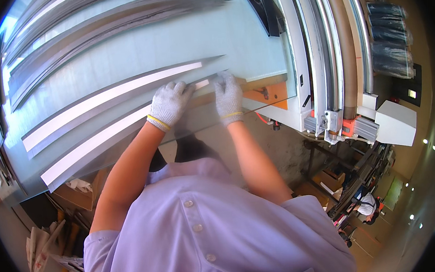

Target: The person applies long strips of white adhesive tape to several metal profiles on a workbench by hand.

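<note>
Both my hands wear pale knit gloves with yellow cuffs. Under them, along the near edge of the glass-topped table (134,50), lies a long grey strip with a white band (93,145). My left hand (169,105) is closed over this strip towards its right part, fingers bent and together. At the strip's narrow right end, my right hand (228,95) has its fingertips closed on it; what lies under the fingers is hidden. A second grey strip with a white band (112,96) lies just beyond, touched by neither hand.
Several long grey strips (102,35) lie in stacks at the far left of the table. A black angled piece (264,9) is at the far right. Beside the table runs a machine with metal rails (331,50). Cardboard and papers (45,247) stand at lower left. A person (367,206) is far off at right.
</note>
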Available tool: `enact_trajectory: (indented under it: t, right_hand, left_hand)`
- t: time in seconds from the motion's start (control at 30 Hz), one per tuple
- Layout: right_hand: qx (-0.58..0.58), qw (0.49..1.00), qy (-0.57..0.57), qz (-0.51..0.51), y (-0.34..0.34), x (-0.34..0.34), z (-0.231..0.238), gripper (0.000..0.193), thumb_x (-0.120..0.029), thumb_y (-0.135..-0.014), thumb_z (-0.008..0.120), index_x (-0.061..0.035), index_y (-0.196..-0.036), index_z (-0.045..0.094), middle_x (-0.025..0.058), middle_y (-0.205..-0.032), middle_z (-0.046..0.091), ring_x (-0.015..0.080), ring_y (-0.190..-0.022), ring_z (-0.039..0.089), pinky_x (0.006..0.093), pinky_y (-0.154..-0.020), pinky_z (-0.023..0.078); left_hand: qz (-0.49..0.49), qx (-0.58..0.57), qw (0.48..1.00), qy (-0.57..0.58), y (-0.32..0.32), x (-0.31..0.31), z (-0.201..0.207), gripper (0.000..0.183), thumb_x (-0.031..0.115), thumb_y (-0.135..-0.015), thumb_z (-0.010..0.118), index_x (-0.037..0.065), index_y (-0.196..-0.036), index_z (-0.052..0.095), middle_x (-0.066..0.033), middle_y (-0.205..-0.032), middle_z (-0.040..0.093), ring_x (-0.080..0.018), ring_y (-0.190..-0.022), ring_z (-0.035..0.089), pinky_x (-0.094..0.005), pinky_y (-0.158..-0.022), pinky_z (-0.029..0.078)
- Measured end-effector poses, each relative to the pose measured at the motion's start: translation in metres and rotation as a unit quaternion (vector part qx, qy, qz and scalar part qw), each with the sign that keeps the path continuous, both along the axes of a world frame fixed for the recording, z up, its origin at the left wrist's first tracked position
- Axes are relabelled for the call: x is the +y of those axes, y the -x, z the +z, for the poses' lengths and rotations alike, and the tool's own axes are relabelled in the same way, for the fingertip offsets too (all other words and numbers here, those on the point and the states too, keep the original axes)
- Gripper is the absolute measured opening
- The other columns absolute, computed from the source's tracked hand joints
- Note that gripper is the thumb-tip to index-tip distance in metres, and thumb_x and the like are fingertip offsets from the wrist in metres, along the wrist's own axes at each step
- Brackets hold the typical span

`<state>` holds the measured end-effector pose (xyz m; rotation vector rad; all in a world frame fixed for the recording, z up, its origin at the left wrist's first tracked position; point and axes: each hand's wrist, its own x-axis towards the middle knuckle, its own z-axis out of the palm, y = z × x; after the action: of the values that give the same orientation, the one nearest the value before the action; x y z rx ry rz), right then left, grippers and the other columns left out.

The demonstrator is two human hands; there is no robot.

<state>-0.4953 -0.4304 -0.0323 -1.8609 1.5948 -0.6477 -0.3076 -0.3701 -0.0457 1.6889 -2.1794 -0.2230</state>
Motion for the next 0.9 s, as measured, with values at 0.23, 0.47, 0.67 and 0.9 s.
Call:
enact_trajectory:
  t: [0.23,0.47,0.67,0.9]
  right_hand:
    - [0.095,0.981,0.154,-0.068,0.041,-0.012,-0.012,0.025,-0.012,-0.089,0.070,-0.0051,-0.113,0.068,0.0182,-0.111,0.062,0.0400,-0.103,0.058,0.0520,-0.091,0.047]
    - [0.156,0.969,0.178,0.064,0.101,0.015,-0.032,0.026,-0.015,-0.083,0.075,-0.0061,-0.108,0.072,0.0135,-0.110,0.065,0.0373,-0.103,0.058,0.0488,-0.088,0.048]
    - [0.169,0.936,0.218,0.218,0.108,0.041,-0.005,0.027,-0.013,-0.077,0.078,-0.0087,-0.102,0.072,0.0122,-0.106,0.065,0.0393,-0.111,0.057,0.0479,-0.097,0.048]
    - [0.047,0.985,0.096,0.137,0.099,0.045,-0.003,0.017,-0.013,-0.081,0.076,-0.0053,-0.096,0.071,0.0132,-0.095,0.066,0.0390,-0.099,0.062,0.0464,-0.088,0.051]
  left_hand:
    - [-0.009,0.005,1.000,0.001,-0.001,0.000,-0.001,0.037,0.016,-0.083,0.062,0.013,-0.119,0.070,-0.0066,-0.095,0.058,-0.0262,-0.086,0.062,-0.0404,-0.072,0.056]
    - [-0.012,0.006,1.000,-0.006,0.001,0.000,-0.003,0.036,0.018,-0.085,0.064,0.016,-0.121,0.071,-0.0079,-0.094,0.059,-0.0283,-0.085,0.062,-0.0417,-0.071,0.055]
    - [-0.021,-0.006,1.000,-0.015,-0.002,0.001,-0.003,0.034,0.020,-0.090,0.064,0.018,-0.122,0.070,-0.0081,-0.095,0.060,-0.0294,-0.087,0.062,-0.0427,-0.073,0.055]
    - [-0.033,-0.044,0.998,-0.003,0.010,0.008,-0.004,0.041,0.017,-0.087,0.063,0.011,-0.127,0.066,-0.0086,-0.110,0.061,-0.0288,-0.094,0.063,-0.0423,-0.079,0.056]
